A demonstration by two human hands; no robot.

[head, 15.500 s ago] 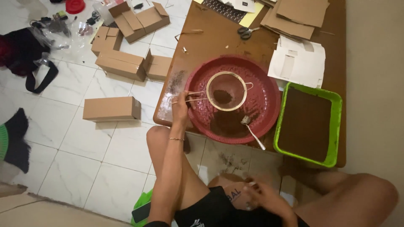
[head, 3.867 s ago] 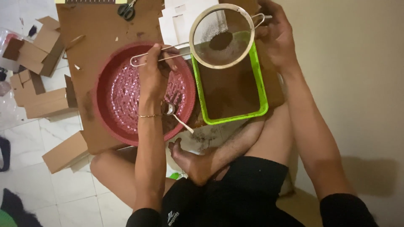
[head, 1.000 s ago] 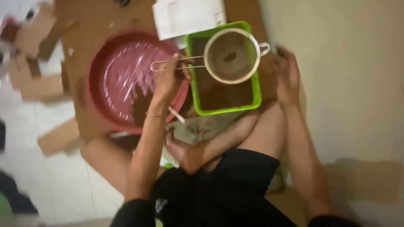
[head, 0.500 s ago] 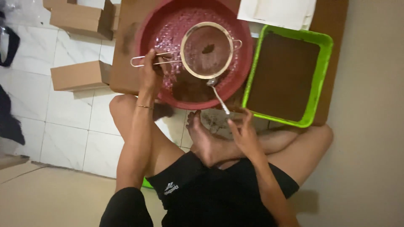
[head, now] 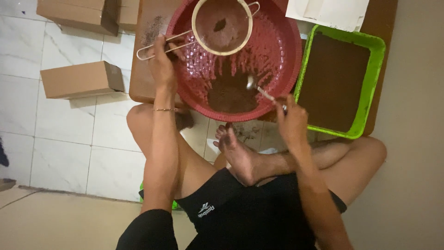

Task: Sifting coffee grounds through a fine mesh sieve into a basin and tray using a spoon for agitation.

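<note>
The left hand (head: 163,60) grips the wire handle of a round sieve (head: 223,25), holding it over the far side of a red basin (head: 282,60) on a low brown table (head: 143,69). The right hand (head: 290,121) pinches the handle of a spoon (head: 259,89) whose bowl seems to rest beside the brown powder (head: 231,92) heaped in the basin's near side. A green tray (head: 377,60) of the same powder sits just right of the basin, with cardboard boxes (head: 81,79) on the tiled floor to the left
</note>
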